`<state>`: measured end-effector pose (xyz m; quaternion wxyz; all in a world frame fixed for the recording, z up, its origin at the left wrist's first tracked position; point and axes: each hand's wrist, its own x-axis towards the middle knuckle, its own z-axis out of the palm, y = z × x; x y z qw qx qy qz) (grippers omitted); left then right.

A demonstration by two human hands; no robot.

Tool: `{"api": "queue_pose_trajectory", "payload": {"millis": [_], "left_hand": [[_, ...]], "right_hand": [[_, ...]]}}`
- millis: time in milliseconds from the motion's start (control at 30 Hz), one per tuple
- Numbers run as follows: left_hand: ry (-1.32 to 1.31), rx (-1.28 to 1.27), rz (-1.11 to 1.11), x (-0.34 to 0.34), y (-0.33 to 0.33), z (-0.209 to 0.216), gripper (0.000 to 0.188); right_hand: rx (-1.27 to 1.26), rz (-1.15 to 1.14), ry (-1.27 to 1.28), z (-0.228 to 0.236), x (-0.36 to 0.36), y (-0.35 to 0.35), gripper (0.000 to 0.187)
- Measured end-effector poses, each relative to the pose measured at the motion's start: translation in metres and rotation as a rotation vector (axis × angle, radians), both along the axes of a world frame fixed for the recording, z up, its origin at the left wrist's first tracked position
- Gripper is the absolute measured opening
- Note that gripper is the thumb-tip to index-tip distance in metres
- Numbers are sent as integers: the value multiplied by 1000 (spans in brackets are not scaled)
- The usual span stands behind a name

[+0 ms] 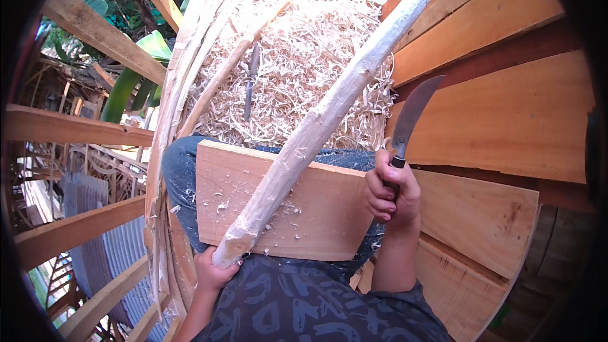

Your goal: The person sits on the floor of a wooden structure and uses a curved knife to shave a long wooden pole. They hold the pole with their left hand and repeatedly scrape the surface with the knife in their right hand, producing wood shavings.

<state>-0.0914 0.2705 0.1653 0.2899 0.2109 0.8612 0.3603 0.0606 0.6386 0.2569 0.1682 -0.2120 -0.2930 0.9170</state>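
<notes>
My left hand grips the peeled pole's butt end w/ pole running to 1 o'clock across board; right hand closed on curved knife, blade up.

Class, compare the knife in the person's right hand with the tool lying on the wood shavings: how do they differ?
The knife is held upright in the right hand, blade curving up; the tool lies flat, untouched, on the shavings. The knife's blade is broad and clearly curved; the tool looks slim and straight. The knife is near the pole; the tool is farther away. Both look like dark metal.
</notes>
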Motion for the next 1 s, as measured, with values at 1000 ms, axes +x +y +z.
{"api": "queue_pose_trajectory", "payload": {"millis": [1000], "left_hand": [[42, -62, -48, -3, -9, -7, 46]], "right_hand": [[-200, -179, 126, -96, -9, 109, 37]]}}
